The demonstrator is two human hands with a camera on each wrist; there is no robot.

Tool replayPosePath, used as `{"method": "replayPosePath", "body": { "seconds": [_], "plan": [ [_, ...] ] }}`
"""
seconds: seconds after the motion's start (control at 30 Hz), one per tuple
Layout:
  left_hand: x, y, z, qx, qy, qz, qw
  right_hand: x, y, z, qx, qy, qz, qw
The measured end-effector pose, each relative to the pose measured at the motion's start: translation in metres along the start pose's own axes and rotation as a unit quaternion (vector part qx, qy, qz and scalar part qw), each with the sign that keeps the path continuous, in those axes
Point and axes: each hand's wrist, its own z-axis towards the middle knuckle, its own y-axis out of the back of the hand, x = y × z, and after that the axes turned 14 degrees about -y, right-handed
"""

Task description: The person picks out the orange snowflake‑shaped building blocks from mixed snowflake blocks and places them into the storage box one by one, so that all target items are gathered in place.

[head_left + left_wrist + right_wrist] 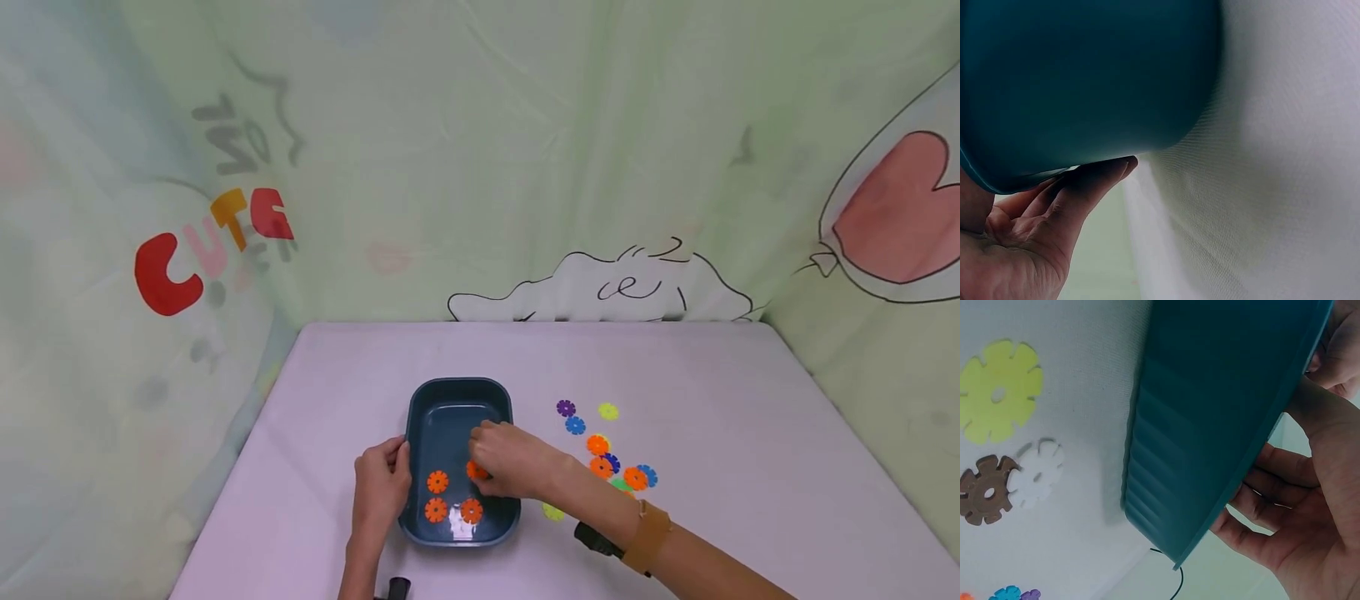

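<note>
A dark blue-green plastic basin (459, 542) stands on the table. My left hand (381, 487) grips its left rim, thumb on top and fingers along the outer wall (1097, 75). Over the right side wall reaches my right hand (517, 460), its fingers and thumb around an orange notched snowflake disc (476, 471) that the hand partly covers. Below and beside it, three more orange discs, such as the lower left one (436, 510), lie flat and apart on the basin floor. The right wrist view shows mainly the outer wall (1210, 412), which hides the fingertips.
Loose snowflake discs lie right of the basin, among them a purple one (566, 408), a blue one (575, 426) and overlapping orange ones (602, 467). Under the right forearm is a yellow disc (553, 512); a brown disc (988, 490) and white disc (1038, 474) lie near it.
</note>
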Motion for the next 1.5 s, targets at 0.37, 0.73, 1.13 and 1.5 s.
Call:
{"method": "replayPosePath", "body": {
  "seconds": [0.37,0.73,1.13,1.5],
  "plan": [
    [0.001,-0.001,-0.001,-0.004,-0.009,-0.004,0.9999,-0.001,-0.006,0.002,0.027,-0.009,0.025,0.9993],
    [0.002,-0.001,0.0,-0.004,0.001,0.001,1.0,0.001,-0.014,0.009,0.019,0.007,0.001,0.9998],
    [0.003,0.0,0.0,-0.009,-0.003,-0.001,1.0,0.002,-0.021,0.011,0.017,0.01,0.003,0.9998],
    [0.005,-0.001,-0.001,-0.009,-0.002,-0.005,0.9999,0.002,-0.023,0.011,0.024,0.004,0.01,0.9997]
  ]
}}
